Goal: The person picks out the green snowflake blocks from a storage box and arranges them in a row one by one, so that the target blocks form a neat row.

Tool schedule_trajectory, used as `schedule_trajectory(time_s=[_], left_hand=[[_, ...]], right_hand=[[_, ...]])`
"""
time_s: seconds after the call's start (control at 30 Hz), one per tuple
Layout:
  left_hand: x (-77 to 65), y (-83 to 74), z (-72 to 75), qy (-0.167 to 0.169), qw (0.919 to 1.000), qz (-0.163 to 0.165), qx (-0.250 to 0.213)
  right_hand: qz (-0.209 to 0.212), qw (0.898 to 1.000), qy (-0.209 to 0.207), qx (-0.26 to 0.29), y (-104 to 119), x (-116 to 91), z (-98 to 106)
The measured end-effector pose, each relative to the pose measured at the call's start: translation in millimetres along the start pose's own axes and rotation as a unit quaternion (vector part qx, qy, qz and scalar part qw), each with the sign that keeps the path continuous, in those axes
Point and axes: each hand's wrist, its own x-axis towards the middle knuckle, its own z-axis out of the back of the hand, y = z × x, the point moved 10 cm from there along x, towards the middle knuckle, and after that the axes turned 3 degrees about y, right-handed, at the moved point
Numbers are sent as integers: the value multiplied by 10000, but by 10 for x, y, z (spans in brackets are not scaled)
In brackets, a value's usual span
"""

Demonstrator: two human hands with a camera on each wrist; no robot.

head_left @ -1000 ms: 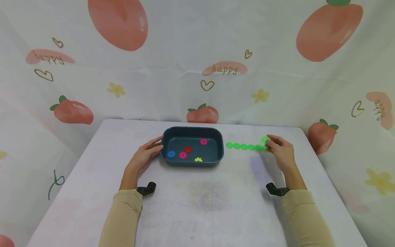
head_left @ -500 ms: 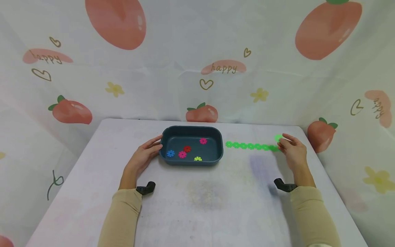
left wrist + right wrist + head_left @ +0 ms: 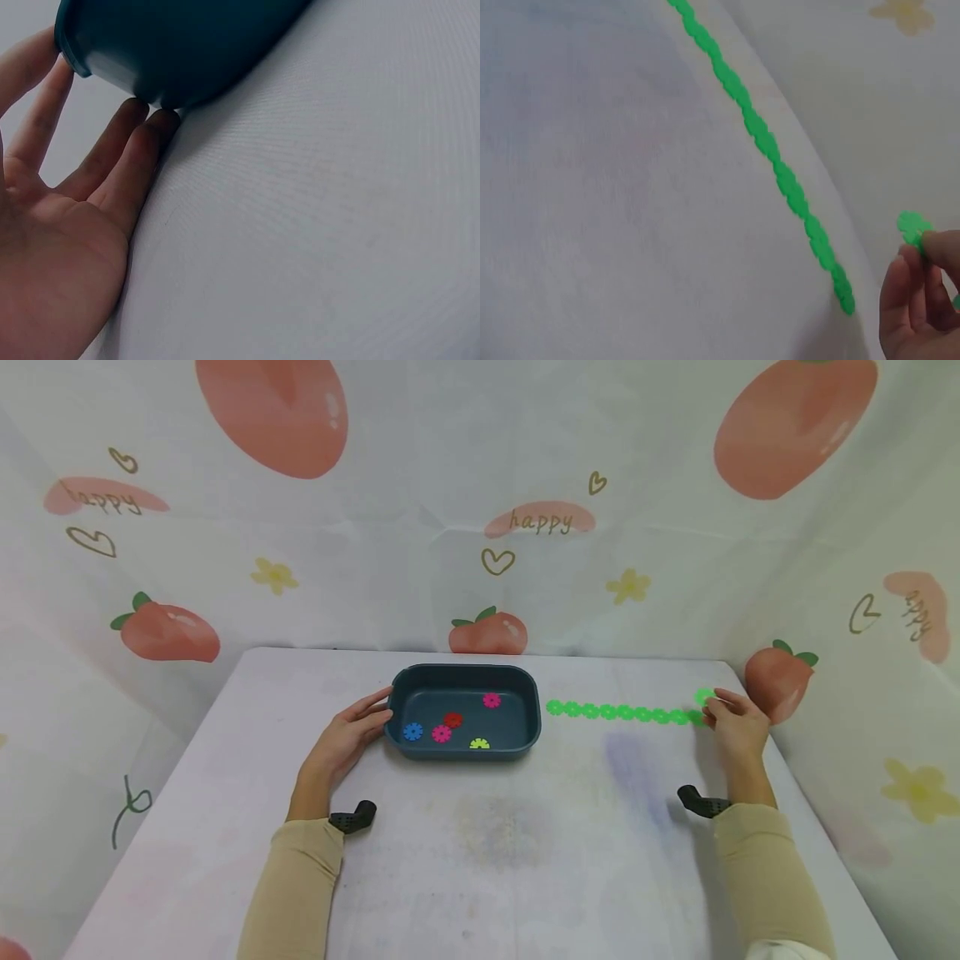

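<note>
My right hand (image 3: pixel 738 727) pinches a green snowflake disc (image 3: pixel 913 225) between thumb and fingertips. Another bit of green (image 3: pixel 957 301) shows inside that hand, mostly hidden. Just left of it ends a straight row of green snowflake discs (image 3: pixel 626 712), lying flat with their edges touching or nearly so. My left hand (image 3: pixel 339 747) rests its extended fingertips against the left side of a dark teal tub (image 3: pixel 465 755). In the left wrist view the upper fingers touch the tub's rim and the lower ones its base.
Inside the tub lie a blue disc (image 3: pixel 412 732), a red disc (image 3: pixel 452 720), two pink discs (image 3: pixel 441 733) and a yellow-green disc (image 3: pixel 479 743), partly hidden by the front wall. A printed cloth (image 3: pixel 420 585) hangs behind the white table (image 3: pixel 480 893).
My right hand has moved right along the row, leaving more green discs at its right end. A green disc is still in its fingertips. The left hand and tub hold their place.
</note>
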Motion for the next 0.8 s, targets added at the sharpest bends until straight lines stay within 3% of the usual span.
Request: schedule_trajectory(time_s=[0.17,0.23,0.43,0.67,0.8], left_hand=[[6,5,0,0,10000,36,5],[4,6,3,-4,10000,52,0],[-3,8,15,-41,10000,47,-15],[3,7,13,-65,10000,37,-20],[2,19,15,-90,9999,72,6]], right_hand=[[-98,9983,-106,-562,-43,73,112],[-47,9946,-136,-1026,-54,91,156],[254,9652,-330,-2583,-71,154,286],[97,9591,-284,-2815,-144,226,340],[172,9499,-296,-3107,-131,250,337]])
